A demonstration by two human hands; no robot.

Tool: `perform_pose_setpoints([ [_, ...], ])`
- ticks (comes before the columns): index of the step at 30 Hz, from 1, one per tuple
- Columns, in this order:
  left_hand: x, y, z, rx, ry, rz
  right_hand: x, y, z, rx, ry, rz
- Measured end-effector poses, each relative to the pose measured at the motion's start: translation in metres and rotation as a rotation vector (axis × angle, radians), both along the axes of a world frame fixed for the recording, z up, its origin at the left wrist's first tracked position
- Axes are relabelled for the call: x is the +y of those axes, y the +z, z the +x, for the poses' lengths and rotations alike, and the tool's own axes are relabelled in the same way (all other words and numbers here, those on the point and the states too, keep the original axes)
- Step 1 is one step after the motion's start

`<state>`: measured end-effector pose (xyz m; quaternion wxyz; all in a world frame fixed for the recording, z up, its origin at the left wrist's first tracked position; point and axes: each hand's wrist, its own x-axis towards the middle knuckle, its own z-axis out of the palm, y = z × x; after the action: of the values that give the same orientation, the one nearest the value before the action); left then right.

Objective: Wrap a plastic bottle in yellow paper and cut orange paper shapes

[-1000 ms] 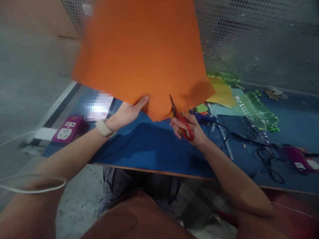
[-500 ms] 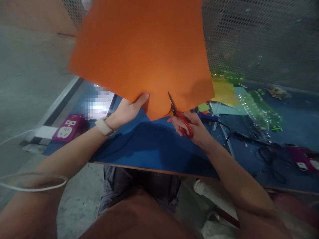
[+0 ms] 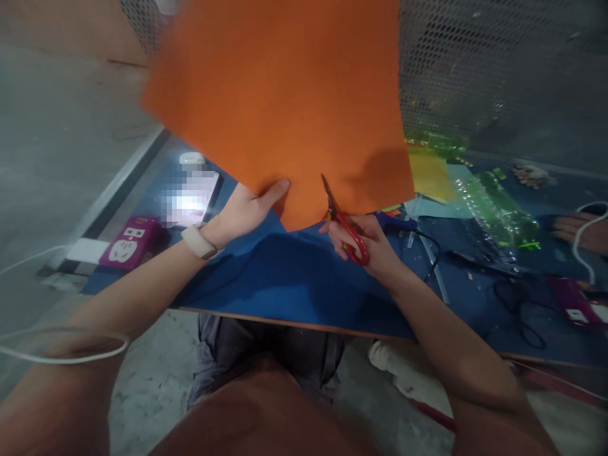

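A large orange sheet (image 3: 294, 107) is held up above the blue table. My left hand (image 3: 251, 209) pinches its lower edge, thumb on top and the other fingers hidden beneath. Red-handled scissors (image 3: 354, 240) are gripped in my right hand (image 3: 373, 244), with the fingers around the handles. Their blades point up and away from me at the sheet's lower edge, right of my left thumb. A curved cut edge shows beside the blades.
A purple power socket (image 3: 133, 242) and a bright-screened device (image 3: 192, 199) lie left. Right are yellow paper (image 3: 430, 174), a green plastic bottle (image 3: 498, 209), black cables (image 3: 520, 310), and another person's hand (image 3: 582, 231). Metal mesh (image 3: 475, 76) stands behind.
The orange sheet has shifted slightly right and tilted, its left corner rising. My left hand has moved a little right. Another person's hand has appeared at the right edge.
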<state>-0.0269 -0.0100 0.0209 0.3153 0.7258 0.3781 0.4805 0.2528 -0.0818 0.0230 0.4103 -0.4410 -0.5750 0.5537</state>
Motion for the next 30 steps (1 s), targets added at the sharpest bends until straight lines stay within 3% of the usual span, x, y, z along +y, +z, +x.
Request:
perform_pose_setpoints([
  [5,0.0,0.005,0.002,-0.002,0.051,-0.006,-0.002,0.005,-0.003,-0.034,0.002,-0.033],
  [14,-0.001,0.006,0.002,0.026,0.054,-0.035,-0.003,0.005,-0.004,-0.003,0.023,-0.052],
  [19,-0.004,0.013,0.002,0.012,0.045,-0.031,-0.005,0.008,-0.008,-0.031,0.004,-0.02],
  [23,-0.009,0.016,0.006,-0.089,-0.013,-0.093,-0.004,0.005,-0.01,0.042,-0.041,0.005],
  [27,-0.021,0.011,0.016,-0.192,-0.167,-0.311,-0.003,0.004,-0.013,0.106,-0.087,0.026],
  [30,-0.028,0.007,0.023,-0.202,-0.249,-0.344,-0.003,0.004,-0.012,0.106,-0.084,0.025],
])
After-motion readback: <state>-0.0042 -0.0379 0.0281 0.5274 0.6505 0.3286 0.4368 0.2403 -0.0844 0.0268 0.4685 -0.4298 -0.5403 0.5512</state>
